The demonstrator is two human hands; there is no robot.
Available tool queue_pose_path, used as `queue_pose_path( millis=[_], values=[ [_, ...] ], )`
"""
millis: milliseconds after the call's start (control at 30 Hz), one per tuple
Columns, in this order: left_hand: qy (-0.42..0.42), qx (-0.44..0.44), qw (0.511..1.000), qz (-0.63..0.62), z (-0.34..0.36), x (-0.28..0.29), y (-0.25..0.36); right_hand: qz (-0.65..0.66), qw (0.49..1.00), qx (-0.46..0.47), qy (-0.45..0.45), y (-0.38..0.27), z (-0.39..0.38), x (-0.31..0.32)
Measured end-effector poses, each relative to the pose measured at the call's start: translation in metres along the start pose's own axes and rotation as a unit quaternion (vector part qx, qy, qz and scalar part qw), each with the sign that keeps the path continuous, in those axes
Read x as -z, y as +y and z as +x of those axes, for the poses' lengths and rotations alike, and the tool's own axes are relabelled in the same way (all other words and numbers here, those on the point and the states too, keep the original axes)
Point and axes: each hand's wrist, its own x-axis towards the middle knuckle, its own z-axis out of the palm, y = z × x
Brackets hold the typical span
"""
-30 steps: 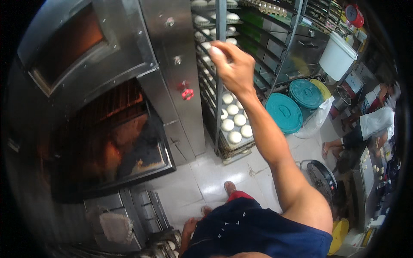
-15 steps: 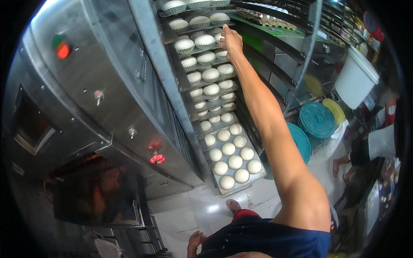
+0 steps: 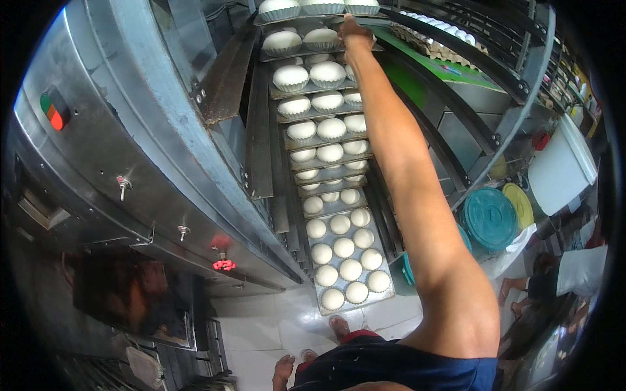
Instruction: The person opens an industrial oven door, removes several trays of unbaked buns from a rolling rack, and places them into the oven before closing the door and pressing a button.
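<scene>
Metal trays hold rows of round white dough buns (image 3: 344, 247) in fluted paper cups, stacked level upon level in a tall rack. My right arm stretches forward to the upper levels. My right hand (image 3: 355, 34) is at the right end of an upper tray (image 3: 310, 55), its fingers curled at the edge and hiding a bun. Just above it lies the topmost visible tray (image 3: 313, 17). Low beside my body, my left hand (image 3: 283, 370) hangs loosely, holding nothing that shows; its fingers show only in part.
A steel oven with switches and a red valve handle (image 3: 224, 265) stands on the left, alongside the rack's post (image 3: 186, 111). On the right are egg trays (image 3: 437, 39), teal lidded bins (image 3: 489, 218) and a white bucket (image 3: 561, 166). A person (image 3: 580, 274) is farther right.
My right hand has moved up about one level along the trays' right side. The view has shifted, and the rack's left rails now show. My left hand stays low.
</scene>
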Motion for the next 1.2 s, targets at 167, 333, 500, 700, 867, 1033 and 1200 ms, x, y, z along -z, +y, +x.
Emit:
queue_pose_path(
  millis=[167,333,500,700,867,1033,1200],
  values=[
    [0.022,0.005,0.999,-0.043,-0.001,-0.013,-0.003,0.213,0.967,-0.113,-0.077,-0.039,-0.027,-0.007],
    [0.041,-0.047,0.997,0.049,0.000,-0.018,0.008,0.305,0.940,-0.126,-0.083,-0.030,0.016,-0.013],
    [0.030,-0.023,0.999,0.014,-0.010,-0.012,0.013,0.277,0.947,-0.143,-0.073,-0.023,0.016,-0.001],
    [0.023,0.028,0.999,-0.003,-0.016,-0.005,0.016,0.230,0.964,-0.104,-0.078,-0.056,-0.047,0.022],
    [0.031,-0.074,0.996,0.039,0.028,-0.003,-0.010,0.258,0.953,-0.125,-0.096,-0.053,-0.022,0.032],
    [0.027,-0.082,0.996,0.007,-0.012,0.003,0.050,0.291,0.948,-0.078,-0.103,-0.067,-0.078,0.063],
    [-0.001,-0.137,0.988,0.075,-0.033,0.003,0.107,0.286,0.947,-0.069,-0.131,-0.075,-0.091,0.084]
  ],
)
